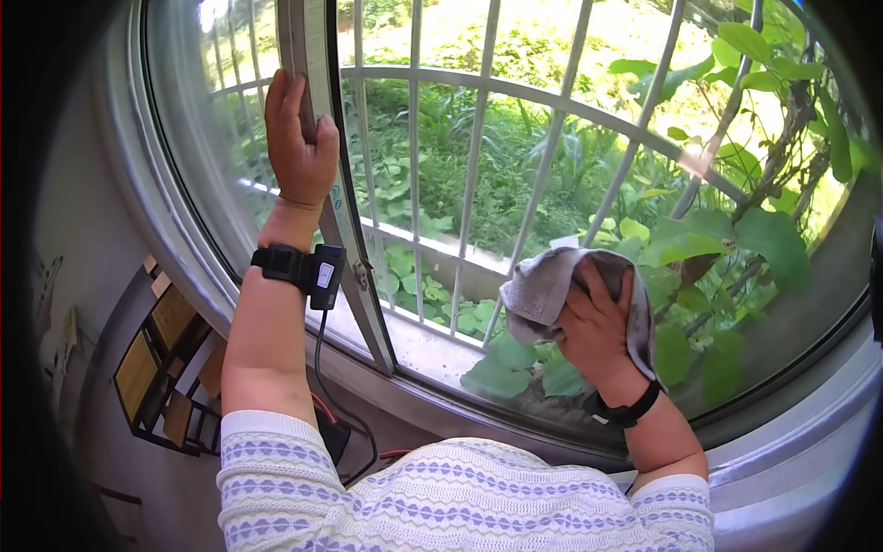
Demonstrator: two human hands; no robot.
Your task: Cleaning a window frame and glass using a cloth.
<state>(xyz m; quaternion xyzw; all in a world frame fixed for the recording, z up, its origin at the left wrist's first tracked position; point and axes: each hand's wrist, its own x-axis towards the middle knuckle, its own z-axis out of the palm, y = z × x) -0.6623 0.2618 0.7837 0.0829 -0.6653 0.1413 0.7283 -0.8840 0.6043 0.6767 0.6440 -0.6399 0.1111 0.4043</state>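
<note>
My left hand (300, 148) is raised to the upright aluminium window frame (348, 283). Its fingers lie along the left side of the frame and its thumb is on the right. My right hand (597, 324) holds a crumpled grey cloth (541, 293) flat against the window glass (510, 214). Part of the cloth folds over my fingertips, and its far edge hangs beside my wrist. A small window latch (361, 274) is fixed to the frame, to the right of my left wrist.
White metal bars (476, 152) stand outside the glass, with green plants beyond and large leaves (769, 241) at the right. A black device (326, 276) is strapped to my left wrist, its cable (319, 359) trailing down. Behind at left is a wood-and-black shelf (172, 317).
</note>
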